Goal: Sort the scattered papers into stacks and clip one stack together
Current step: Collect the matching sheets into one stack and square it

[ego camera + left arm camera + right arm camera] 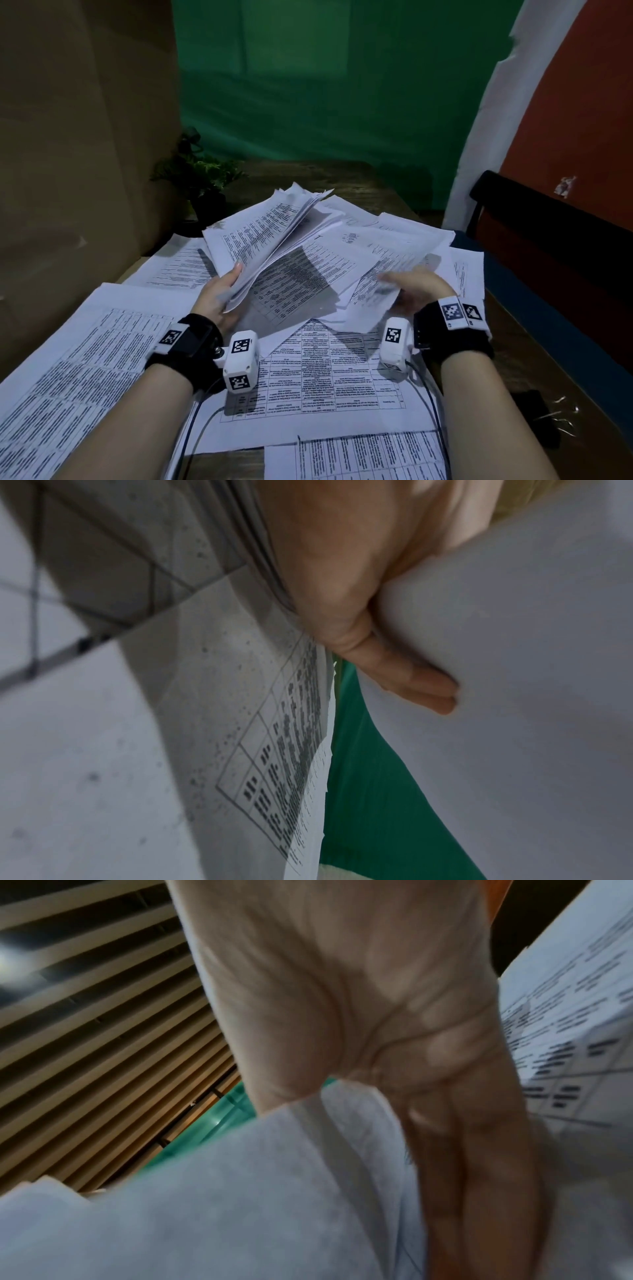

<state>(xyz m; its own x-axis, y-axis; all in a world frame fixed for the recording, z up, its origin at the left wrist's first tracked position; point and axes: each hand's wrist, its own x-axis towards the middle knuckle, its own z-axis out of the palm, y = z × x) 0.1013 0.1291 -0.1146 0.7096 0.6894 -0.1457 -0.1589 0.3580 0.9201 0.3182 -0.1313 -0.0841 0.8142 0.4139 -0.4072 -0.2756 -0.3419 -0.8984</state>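
Printed white papers lie scattered over a wooden desk (534, 346). My left hand (222, 291) grips a thick sheaf of sheets (267, 233) by its near edge, tilted up and fanning out toward the back. In the left wrist view the thumb (342, 588) presses on the sheaf (267, 750). My right hand (418, 287) pinches a few loose sheets (373, 301) at the right of the pile and lifts their edge. In the right wrist view those sheets (240, 1191) run between thumb and fingers (479, 1150). Several small metal paper clips (561, 411) lie at the desk's right edge.
A potted plant (202, 181) stands at the back left against a brown panel. A dark chair back (534, 212) rises at the right. More printed sheets (68, 377) cover the near left and front of the desk. A green wall is behind.
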